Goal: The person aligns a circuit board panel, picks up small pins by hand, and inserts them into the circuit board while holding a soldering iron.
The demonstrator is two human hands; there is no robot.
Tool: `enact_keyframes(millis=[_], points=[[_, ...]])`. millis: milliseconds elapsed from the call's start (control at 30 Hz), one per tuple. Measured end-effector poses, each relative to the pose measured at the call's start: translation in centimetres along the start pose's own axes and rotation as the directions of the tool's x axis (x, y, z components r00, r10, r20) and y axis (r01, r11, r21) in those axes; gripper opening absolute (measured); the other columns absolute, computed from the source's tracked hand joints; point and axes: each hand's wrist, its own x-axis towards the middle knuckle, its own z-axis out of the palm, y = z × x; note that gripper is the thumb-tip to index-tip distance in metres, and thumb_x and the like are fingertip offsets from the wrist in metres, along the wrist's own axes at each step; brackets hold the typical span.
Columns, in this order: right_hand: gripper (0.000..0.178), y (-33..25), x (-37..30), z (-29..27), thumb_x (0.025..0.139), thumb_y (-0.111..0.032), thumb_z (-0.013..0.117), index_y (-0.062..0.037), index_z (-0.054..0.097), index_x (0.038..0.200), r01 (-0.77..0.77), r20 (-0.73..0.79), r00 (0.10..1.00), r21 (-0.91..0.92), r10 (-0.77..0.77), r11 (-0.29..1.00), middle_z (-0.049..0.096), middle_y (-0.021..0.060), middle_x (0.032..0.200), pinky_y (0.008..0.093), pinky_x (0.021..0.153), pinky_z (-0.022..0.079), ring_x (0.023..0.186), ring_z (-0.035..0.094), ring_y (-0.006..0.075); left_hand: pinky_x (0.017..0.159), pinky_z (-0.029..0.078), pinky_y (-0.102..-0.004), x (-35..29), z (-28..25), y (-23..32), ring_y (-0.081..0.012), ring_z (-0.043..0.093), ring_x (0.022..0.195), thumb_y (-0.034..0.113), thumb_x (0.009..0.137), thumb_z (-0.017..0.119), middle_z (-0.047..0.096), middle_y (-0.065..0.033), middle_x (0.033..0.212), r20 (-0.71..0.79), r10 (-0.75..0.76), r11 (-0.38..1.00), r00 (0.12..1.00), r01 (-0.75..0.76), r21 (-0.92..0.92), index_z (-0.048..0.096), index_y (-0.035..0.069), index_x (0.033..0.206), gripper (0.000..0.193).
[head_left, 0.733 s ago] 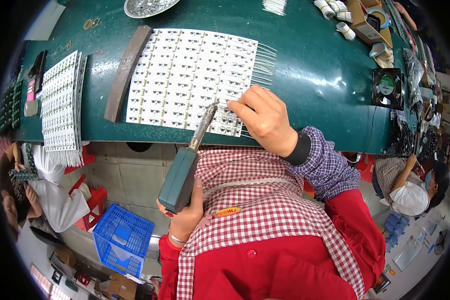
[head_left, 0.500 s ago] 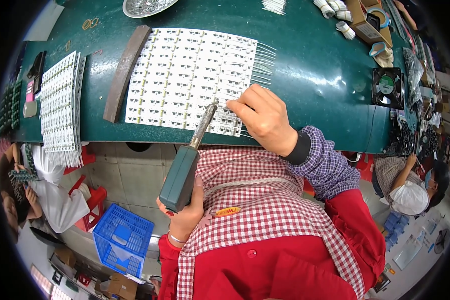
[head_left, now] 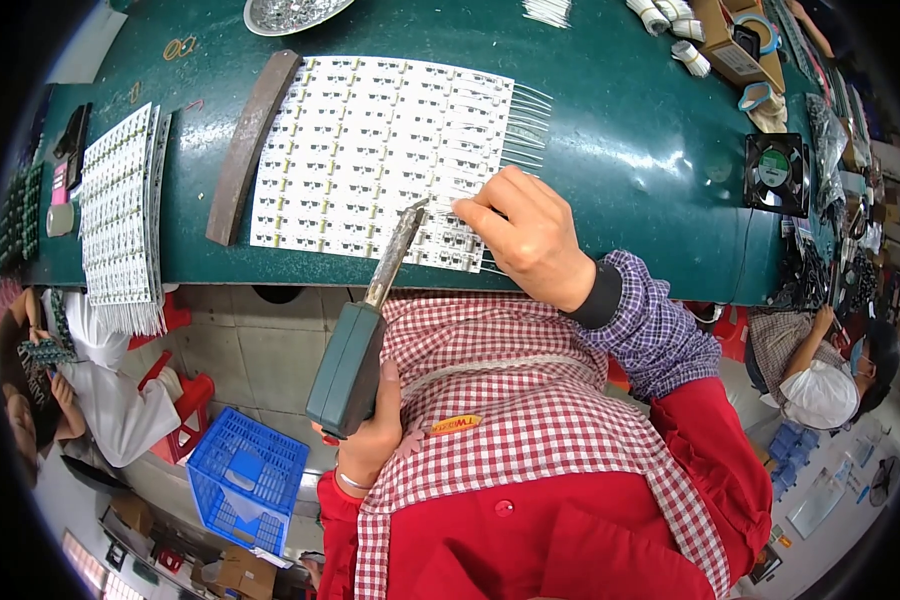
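Note:
My left hand [head_left: 372,432] is wrapped round the dark green handle of a soldering iron [head_left: 342,365]. The iron's metal shaft slants up over a white circuit board panel [head_left: 355,150], its tip just left of my right fingertips. Rows of small dark parts cover the panel. Thin white wires [head_left: 527,125] stick out past its right edge. Over the panel's lower right part, my right hand [head_left: 535,240] is closed in a pinch on what looks like a thin wire, mostly hidden by the fingers.
A dark bar [head_left: 253,150] lies along the panel's left side. Farther left leans a stack of similar panels [head_left: 120,210]. A metal dish [head_left: 295,12] sits at the back; a black fan [head_left: 776,175] and cardboard box [head_left: 735,45] are right. A blue crate [head_left: 245,470] stands on the floor.
The soldering iron has shifted slightly left and back toward me, its tip moving away from my right fingertips. My right hand has stayed in place.

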Motion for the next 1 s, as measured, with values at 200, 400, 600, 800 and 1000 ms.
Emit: enact_keyframes(millis=[200, 400, 600, 800, 1000], points=[[0.025, -0.2, 0.3, -0.1, 0.070, 0.000, 0.070, -0.0038, 0.070, 0.094, -0.013, -0.019, 1.000, 0.009, 0.013, 1.000, 0.056, 0.0049, 0.078, 0.0349, 0.060, 0.049, 0.072, 0.058, 0.0226, 0.061, 0.053, -0.0305, 0.4, 0.8, 0.4, -0.0176, 0.069, 0.071, 0.008, 0.085, 0.079, 0.073, -0.0111, 0.091, -0.080, -0.085, 0.990, 0.993, 0.076, -0.115, 0.072, -0.004, 0.105, 0.025], [0.027, -0.4, 0.2, -0.4, 0.069, 0.000, 0.070, -0.0036, 0.071, 0.096, -0.008, -0.007, 1.000, -0.016, 0.008, 1.000, 0.058, 0.0047, 0.079, 0.0359, 0.064, 0.049, 0.076, 0.059, 0.0231, 0.059, 0.053, -0.0306, 0.5, 0.5, 0.9, -0.0193, 0.071, 0.067, 0.007, 0.081, 0.081, 0.075, -0.0100, 0.085, -0.084, -0.079, 0.996, 0.993, 0.074, -0.059, 0.075, -0.001, 0.094, 0.017], [0.031, -0.5, -0.1, -0.4, 0.068, 0.000, 0.071, -0.0029, 0.072, 0.098, 0.030, -0.054, 0.998, -0.002, -0.030, 1.000, 0.060, 0.0044, 0.081, 0.0359, 0.065, 0.047, 0.078, 0.060, 0.0233, 0.060, 0.053, -0.0305, -0.2, 0.5, 0.6, -0.0195, 0.071, 0.068, 0.007, 0.081, 0.081, 0.075, -0.0099, 0.085, -0.078, -0.160, 0.983, 0.984, 0.151, -0.104, 0.075, -0.001, 0.095, 0.017], [0.031, -0.6, -0.2, -0.4, 0.068, 0.001, 0.072, -0.0030, 0.071, 0.099, 0.024, -0.005, 1.000, 0.027, -0.024, 0.999, 0.059, 0.0042, 0.079, 0.0356, 0.063, 0.046, 0.075, 0.060, 0.0226, 0.063, 0.054, -0.0310, 0.0, 0.7, 0.1, -0.0196, 0.069, 0.070, 0.010, 0.084, 0.080, 0.074, -0.0105, 0.089, -0.093, 0.013, 1.000, 0.996, -0.016, -0.026, 0.072, -0.003, 0.104, 0.025], [0.029, -0.6, -0.2, -0.2, 0.069, 0.001, 0.072, -0.0039, 0.071, 0.098, 0.021, 0.001, 1.000, 0.037, -0.021, 0.999, 0.056, 0.0038, 0.078, 0.0352, 0.062, 0.046, 0.072, 0.058, 0.0219, 0.060, 0.053, -0.0309, -0.1, 0.9, 0.0, -0.0227, 0.069, 0.067, 0.009, 0.080, 0.081, 0.072, -0.0105, 0.087, -0.107, -0.041, 0.998, 0.993, 0.036, -0.051, 0.073, -0.001, 0.096, 0.020]])
